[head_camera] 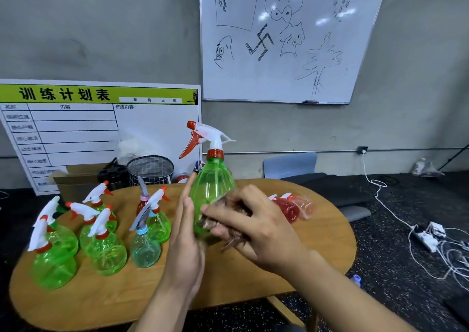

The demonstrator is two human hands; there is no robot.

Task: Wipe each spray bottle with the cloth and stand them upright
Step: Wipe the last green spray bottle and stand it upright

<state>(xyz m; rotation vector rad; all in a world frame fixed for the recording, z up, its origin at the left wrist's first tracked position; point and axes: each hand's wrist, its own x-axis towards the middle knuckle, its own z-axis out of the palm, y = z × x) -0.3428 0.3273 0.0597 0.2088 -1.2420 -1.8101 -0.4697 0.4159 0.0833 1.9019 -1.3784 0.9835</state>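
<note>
Above the oval wooden tabletop's (317,245) middle, a clear green plastic spray bottle (212,189) stands upright in the air. The left hand (186,232) presses flat, straight fingers against its side, while the right hand (256,227) curls around a brownish cloth (228,220) against its lower body. Several green bottles (101,242) stand near the left edge.
</note>
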